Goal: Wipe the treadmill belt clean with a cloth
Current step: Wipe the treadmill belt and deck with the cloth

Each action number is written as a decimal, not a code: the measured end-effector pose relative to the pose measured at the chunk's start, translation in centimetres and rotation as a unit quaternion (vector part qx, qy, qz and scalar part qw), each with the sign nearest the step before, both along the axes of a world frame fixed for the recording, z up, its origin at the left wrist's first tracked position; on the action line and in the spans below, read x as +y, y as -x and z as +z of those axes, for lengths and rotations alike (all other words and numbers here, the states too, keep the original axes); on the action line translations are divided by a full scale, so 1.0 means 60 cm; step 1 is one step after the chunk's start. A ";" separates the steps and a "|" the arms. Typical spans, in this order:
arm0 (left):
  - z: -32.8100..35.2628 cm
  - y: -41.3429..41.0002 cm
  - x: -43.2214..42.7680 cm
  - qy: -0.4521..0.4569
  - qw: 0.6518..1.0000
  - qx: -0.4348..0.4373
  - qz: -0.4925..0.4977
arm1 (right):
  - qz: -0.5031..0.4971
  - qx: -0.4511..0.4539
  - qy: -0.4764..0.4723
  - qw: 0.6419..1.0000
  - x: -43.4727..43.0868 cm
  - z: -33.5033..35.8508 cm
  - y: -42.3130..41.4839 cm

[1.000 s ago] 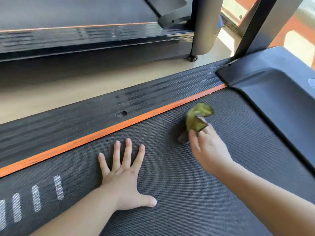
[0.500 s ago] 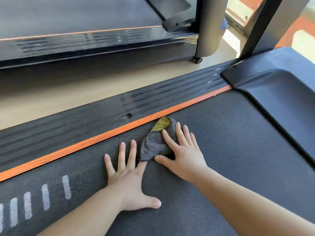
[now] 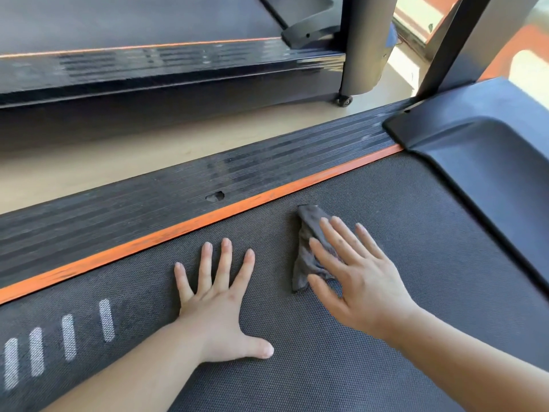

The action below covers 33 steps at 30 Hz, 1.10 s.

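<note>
Flatly, right hand (image 3: 365, 281) presses cloth (image 3: 309, 226), long axis toward orange strip (image 3: 208, 219), left hand (image 3: 219, 307) splayed

My right hand (image 3: 362, 281) lies over the near part of the cloth (image 3: 310, 221), so I can't see its full shape. My left forearm (image 3: 118, 367) and right forearm (image 3: 475, 361) run off the bottom edge. The belt (image 3: 401, 218) is cut off at left and below, the motor cover (image 3: 490, 162) at right. The neighbouring treadmill (image 3: 148, 69) is blurred.
</note>
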<state>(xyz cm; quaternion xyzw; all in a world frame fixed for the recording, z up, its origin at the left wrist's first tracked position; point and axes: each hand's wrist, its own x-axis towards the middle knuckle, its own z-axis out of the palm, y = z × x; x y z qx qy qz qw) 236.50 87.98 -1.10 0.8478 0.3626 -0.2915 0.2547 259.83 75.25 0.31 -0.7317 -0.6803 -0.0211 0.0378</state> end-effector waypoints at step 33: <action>0.004 0.023 -0.057 -0.019 0.919 -0.318 0.234 | -0.242 0.395 -0.015 0.886 -0.034 0.027 0.173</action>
